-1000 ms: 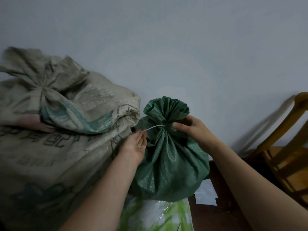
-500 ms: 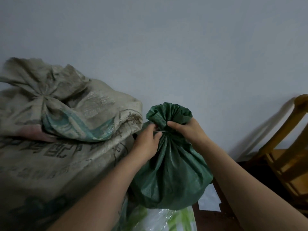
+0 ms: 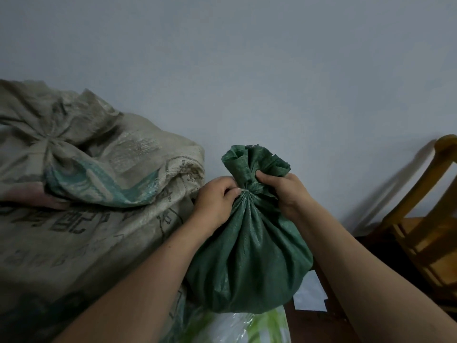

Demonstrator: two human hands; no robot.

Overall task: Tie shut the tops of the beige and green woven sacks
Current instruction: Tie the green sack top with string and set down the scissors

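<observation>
Green sack (image 3: 247, 256), centre frame: neck gathered, left hand (image 3: 215, 206) & right hand (image 3: 284, 194) both pinching it; tie not visible, prob. unfinished. Beige sack (image 3: 99, 194), left of frame, top bunched shut, looks done.

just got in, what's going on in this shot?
A person is closing the green sack: the left hand pinches its gathered neck, and the right hand grips the bunched top just above. Whether it is knotted yet can't be told. The beige sack to the left already looks cinched shut. A wooden chair stands at right.
</observation>
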